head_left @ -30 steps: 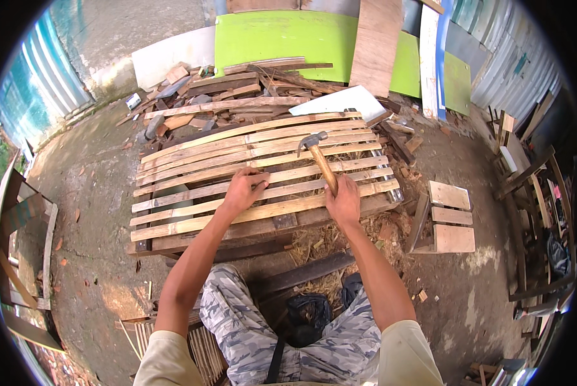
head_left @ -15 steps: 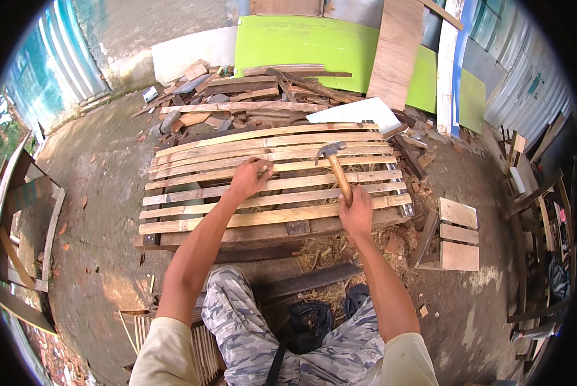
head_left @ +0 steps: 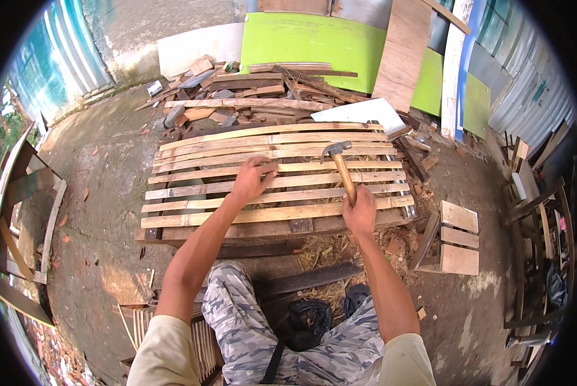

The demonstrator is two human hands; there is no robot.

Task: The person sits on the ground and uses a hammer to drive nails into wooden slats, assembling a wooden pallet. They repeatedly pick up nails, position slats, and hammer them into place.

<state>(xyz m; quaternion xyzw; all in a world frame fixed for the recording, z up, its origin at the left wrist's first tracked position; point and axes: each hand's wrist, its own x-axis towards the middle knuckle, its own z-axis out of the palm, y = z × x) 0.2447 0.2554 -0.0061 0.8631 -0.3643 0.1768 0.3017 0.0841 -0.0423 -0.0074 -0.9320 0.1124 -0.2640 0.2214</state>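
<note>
A row of pale split-bamboo slats [head_left: 237,215] lies side by side across a dark wooden frame, with gaps between several of them. My left hand [head_left: 253,180] rests mid-row, its fingers curled over one bamboo slat [head_left: 327,166]. The tips are partly hidden, so a small thing between them cannot be ruled out. In my right hand [head_left: 360,212] is a claw hammer [head_left: 344,170], gripped low on its wooden handle. Its dark metal head is raised above the slats, to the right of my left hand.
Scrap wood and broken bricks [head_left: 237,96] are heaped behind the frame, near a leaning green panel [head_left: 307,45]. A small slatted wooden piece [head_left: 459,238] lies at the right. Dark plastic bags [head_left: 311,318] sit between my legs. A wooden structure [head_left: 27,225] stands at far left.
The view has shifted slightly. Both hands keep nearly the same places, the left on the slat and the right with the hammer raised.
</note>
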